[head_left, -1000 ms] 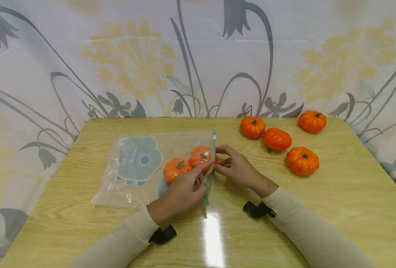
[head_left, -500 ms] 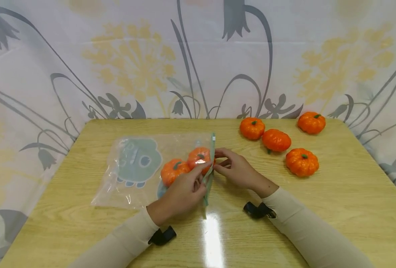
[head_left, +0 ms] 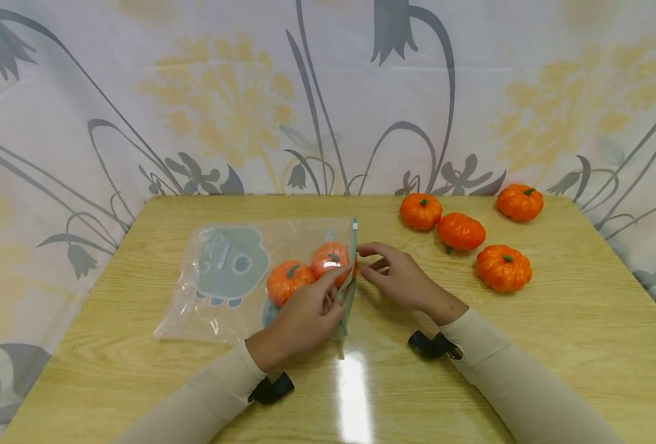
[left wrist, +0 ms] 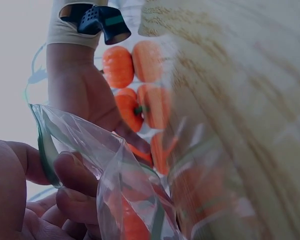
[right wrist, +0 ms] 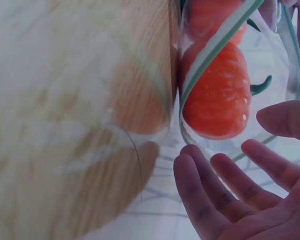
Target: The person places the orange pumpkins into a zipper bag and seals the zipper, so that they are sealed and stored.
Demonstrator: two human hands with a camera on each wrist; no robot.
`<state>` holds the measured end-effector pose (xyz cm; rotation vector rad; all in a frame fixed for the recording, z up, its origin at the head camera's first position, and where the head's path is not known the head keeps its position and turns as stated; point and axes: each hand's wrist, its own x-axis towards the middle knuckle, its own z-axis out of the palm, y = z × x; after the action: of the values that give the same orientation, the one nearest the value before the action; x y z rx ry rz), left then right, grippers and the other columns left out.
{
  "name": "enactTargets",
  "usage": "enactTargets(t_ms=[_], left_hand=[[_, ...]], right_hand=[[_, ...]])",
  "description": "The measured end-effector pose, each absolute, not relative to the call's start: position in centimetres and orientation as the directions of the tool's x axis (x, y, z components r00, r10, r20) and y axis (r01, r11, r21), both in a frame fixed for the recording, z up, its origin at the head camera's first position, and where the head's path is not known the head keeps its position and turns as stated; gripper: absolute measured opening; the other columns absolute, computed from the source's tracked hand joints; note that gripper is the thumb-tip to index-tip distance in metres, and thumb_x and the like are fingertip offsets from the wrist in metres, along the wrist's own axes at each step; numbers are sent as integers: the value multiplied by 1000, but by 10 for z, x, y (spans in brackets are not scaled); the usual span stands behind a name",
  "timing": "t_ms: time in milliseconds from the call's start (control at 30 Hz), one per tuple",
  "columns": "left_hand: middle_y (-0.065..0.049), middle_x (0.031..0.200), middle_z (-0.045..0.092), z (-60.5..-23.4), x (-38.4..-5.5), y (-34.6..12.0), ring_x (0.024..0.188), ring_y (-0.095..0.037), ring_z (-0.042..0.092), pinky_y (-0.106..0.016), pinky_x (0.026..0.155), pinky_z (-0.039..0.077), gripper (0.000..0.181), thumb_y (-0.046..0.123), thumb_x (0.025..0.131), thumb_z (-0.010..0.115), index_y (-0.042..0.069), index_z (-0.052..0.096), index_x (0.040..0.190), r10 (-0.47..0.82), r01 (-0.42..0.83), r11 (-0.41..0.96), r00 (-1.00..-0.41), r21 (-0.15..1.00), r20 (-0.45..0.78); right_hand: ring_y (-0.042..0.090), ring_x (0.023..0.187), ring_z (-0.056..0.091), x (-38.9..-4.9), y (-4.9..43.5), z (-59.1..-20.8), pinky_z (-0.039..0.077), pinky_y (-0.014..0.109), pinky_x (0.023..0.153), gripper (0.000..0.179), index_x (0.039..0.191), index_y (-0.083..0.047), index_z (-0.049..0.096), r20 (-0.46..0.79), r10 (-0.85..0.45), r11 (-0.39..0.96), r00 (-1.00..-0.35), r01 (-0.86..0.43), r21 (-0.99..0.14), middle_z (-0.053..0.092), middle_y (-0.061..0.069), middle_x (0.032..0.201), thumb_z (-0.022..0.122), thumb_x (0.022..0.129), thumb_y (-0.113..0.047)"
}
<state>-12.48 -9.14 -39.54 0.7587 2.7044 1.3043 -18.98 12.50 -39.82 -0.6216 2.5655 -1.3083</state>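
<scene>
A clear zip bag (head_left: 224, 320) with a green dinosaur-like print lies flat, its green-edged mouth facing right. Inside it sit two small orange toy pumpkins, one (head_left: 290, 282) deeper in and another (head_left: 330, 259) right at the mouth. My left hand (head_left: 302, 317) pinches the near part of the green edge between thumb and fingers, as the left wrist view shows. Just right of the mouth, my right hand (head_left: 400, 277) holds nothing, its fingers spread and slightly bent. In the right wrist view the mouth gapes around the nearer pumpkin (right wrist: 217, 95), with the right fingertips (right wrist: 190, 152) close below it.
Several more orange pumpkins lie on the wooden table (head_left: 450, 394) to the right: one (head_left: 420, 211) beside a tipped one (head_left: 461, 232), one (head_left: 503, 268) nearer, one (head_left: 519, 202) by the back edge. A patterned curtain (head_left: 328, 92) hangs behind the table.
My right hand has drawn slightly right, away from the bag's mouth. The pumpkin at the mouth sits a little further in than a second ago. My left hand keeps its hold.
</scene>
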Motion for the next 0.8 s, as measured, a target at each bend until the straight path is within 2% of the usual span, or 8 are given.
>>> enactTargets(t_ms=[333,800], left_hand=[[8,74,52,-396,-124,-92,51,1,37,-18,49,38,61,9,90,52,13,43,151,444,397,530,-883,749,154],[8,73,52,-395,-124,-92,50,1,36,-19,50,37,62,9,91,51,15,43,151,443,380,538,-887,752,132]], right_hand=[[31,106,69,-193,130,-392,58,45,88,37,134,-2,59,113,-429,538,-896,-355,-765,60,16,135,62,98,-10],[35,113,64,-199,139,-387,56,49,91,35,131,-1,61,152,-377,583,-913,-362,-727,60,18,133,61,97,-8]])
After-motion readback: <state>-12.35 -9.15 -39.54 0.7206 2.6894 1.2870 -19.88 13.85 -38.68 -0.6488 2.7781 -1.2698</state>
